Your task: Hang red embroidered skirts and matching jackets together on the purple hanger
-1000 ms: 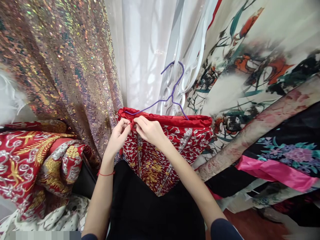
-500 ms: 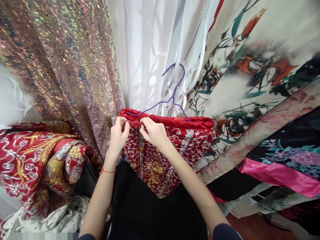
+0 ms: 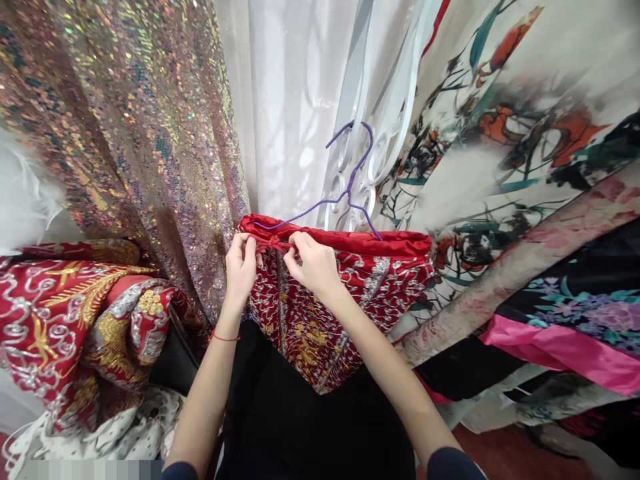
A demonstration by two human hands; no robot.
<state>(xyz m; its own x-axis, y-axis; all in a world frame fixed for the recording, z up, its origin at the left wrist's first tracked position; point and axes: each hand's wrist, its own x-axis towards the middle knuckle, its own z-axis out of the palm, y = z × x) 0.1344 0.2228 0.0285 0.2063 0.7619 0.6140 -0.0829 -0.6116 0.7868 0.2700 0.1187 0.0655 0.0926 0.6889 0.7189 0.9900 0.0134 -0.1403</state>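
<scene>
A red skirt with silver and gold embroidery hangs in front of me, its red satin waistband uppermost. A purple wire hanger reaches down into the waistband. Red ties form a small knot or bow at the band's left part. My left hand pinches the ties' left side, fingers closed. On the other side, my right hand pinches the ties between thumb and fingers. The exact tie ends are partly hidden by my fingers.
Left of me hangs a sequinned curtain, above a folded red embroidered garment. A white ornate stand rises behind the hanger. Floral fabric and black clothing with a pink band are on the right.
My right hand has shifted slightly right, drawing the ties a little further apart from my left hand. The knot shows more between them.
</scene>
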